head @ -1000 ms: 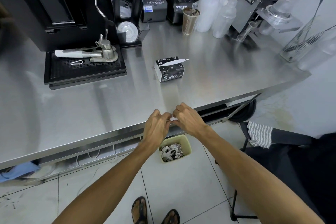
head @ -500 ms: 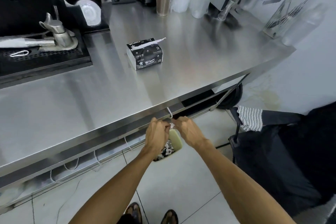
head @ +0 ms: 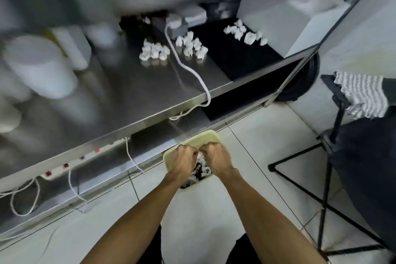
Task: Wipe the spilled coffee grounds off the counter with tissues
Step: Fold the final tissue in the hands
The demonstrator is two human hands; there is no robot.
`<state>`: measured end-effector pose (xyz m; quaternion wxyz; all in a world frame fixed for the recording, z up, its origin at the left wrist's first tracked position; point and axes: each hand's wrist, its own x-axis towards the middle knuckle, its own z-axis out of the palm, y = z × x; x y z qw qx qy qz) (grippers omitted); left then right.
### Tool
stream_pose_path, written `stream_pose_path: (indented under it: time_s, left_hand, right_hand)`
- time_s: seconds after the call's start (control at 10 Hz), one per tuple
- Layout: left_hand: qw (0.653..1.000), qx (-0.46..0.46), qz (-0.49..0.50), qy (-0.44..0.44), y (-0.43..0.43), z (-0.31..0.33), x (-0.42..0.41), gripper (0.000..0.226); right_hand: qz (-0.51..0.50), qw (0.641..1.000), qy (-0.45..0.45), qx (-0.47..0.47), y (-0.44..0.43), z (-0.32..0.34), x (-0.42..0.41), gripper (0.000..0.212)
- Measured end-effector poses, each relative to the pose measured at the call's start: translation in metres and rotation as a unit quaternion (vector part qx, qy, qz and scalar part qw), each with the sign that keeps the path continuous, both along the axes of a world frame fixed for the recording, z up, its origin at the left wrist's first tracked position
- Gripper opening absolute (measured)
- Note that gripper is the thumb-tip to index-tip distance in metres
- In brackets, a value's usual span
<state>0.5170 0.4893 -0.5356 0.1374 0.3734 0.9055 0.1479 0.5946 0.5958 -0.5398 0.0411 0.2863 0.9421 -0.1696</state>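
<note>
Both of my hands hang low over a pale yellow-green bin (head: pixel 192 139) on the tiled floor. My left hand (head: pixel 183 162) and my right hand (head: pixel 216 159) are curled into fists, knuckles almost touching. Between them they pinch a small white tissue (head: pixel 200 155). Below the hands the bin holds several crumpled, dark-stained tissues (head: pixel 202 171). The counter top and the tissue box are out of view.
A steel lower shelf (head: pixel 128 92) runs just behind the bin, with crumpled tissue balls (head: pixel 153 50), a white cable (head: pixel 192 73) and blurred white containers (head: pixel 40 66). A power strip (head: pixel 70 165) lies under it. A black tripod (head: pixel 325 178) and a striped cloth (head: pixel 362 94) stand at the right.
My hands dropped from the counter's front edge down to the bin, still together on the tissue. The view tilted down, so the counter top left the frame.
</note>
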Motion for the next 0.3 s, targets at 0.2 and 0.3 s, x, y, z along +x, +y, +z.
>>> stream_pose_path:
  time_s: [0.2, 0.3]
  left_hand:
    - [0.997, -0.064, -0.027, 0.016, 0.006, -0.058, -0.003, 0.018]
    - [0.998, -0.047, -0.043, 0.018, 0.002, -0.059, -0.005, 0.022]
  right_hand:
    - [-0.011, 0.999, -0.044, -0.005, -0.006, -0.052, -0.005, 0.022]
    - [-0.003, 0.998, -0.051, -0.031, -0.014, -0.048, -0.003, 0.031]
